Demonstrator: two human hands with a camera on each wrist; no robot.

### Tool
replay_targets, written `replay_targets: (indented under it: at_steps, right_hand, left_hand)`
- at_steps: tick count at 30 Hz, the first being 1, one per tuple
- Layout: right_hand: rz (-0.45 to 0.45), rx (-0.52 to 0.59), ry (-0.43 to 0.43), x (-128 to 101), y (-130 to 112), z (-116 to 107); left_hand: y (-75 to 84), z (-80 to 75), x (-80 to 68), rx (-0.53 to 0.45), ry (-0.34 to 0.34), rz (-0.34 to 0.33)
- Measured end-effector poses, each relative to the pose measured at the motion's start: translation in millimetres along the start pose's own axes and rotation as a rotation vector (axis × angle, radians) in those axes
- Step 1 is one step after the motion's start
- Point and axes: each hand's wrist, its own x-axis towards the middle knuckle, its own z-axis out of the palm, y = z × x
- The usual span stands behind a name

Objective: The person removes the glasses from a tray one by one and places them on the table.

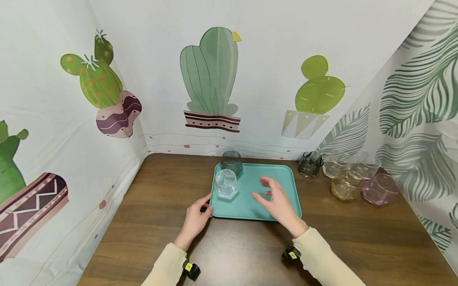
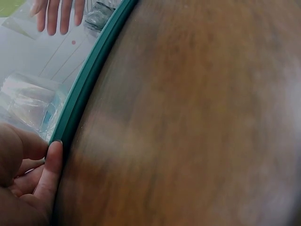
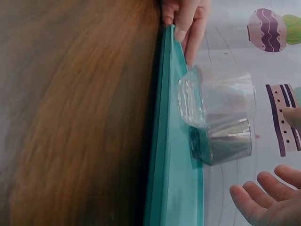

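Observation:
A teal tray (image 1: 250, 208) lies on the wooden table. Its left front corner is pinched by my left hand (image 1: 196, 218), with thumb and fingers at the rim, as the left wrist view shows close up. On the tray's left side stands a clear faceted glass (image 1: 226, 186). Right behind that one is a dark grey glass (image 1: 233, 161), near the back left corner. My right hand (image 1: 278, 202) hovers over the right part of the tray, fingers spread and slightly bent, holding nothing. In the right wrist view, the clear glass (image 3: 216, 96) and grey glass (image 3: 225, 143) appear side by side.
Right of the tray is a group of glasses: a black one (image 1: 309, 166), two clear ones (image 1: 335, 165), an amber one (image 1: 346, 186) and a pink one (image 1: 381, 190). A cactus-printed cloth (image 1: 264, 79) hangs along the table's back edge.

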Motion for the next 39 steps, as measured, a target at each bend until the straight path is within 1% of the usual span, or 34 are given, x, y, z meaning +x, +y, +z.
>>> replay_targets:
  at_steps: [7, 12, 15, 19, 22, 27, 31, 35, 39]
  right_hand:
    - [0.025, 0.01, -0.064, 13, -7, 18]
    - [0.023, 0.026, -0.096, 20, -11, 30]
    - [0.016, 0.029, -0.115, 25, -12, 38]
    - [0.02, 0.012, -0.14, 31, -13, 47]
    - [0.023, -0.015, -0.156, 34, -14, 54]
    - [-0.008, -0.03, -0.152, 39, -15, 62]
    - [-0.036, -0.039, -0.139, 44, -19, 66]
    - [-0.044, -0.054, -0.128, 47, -22, 69]
    - [-0.025, -0.068, -0.127, 50, -22, 73]
  left_hand:
    - [-1.2, -0.2, 0.5, 0.02, -0.005, -0.006]
    - [-2.3, -0.7, 1.2, 0.036, -0.011, -0.015]
    - [-2.6, -1.5, 2.1, 0.065, -0.007, -0.013]
    - [-2.0, -2.2, 2.5, 0.09, 0.001, -0.006]
    - [-1.7, -2.0, 2.1, 0.09, 0.009, 0.002]
    - [-1.4, -1.5, 1.5, 0.101, 0.019, 0.029]
    - [-0.8, -1.5, 1.5, 0.104, 0.024, 0.037]
    - [-1.1, -1.2, 1.8, 0.104, 0.022, 0.039]
    - [-1.4, -1.0, 1.9, 0.104, 0.022, 0.034]
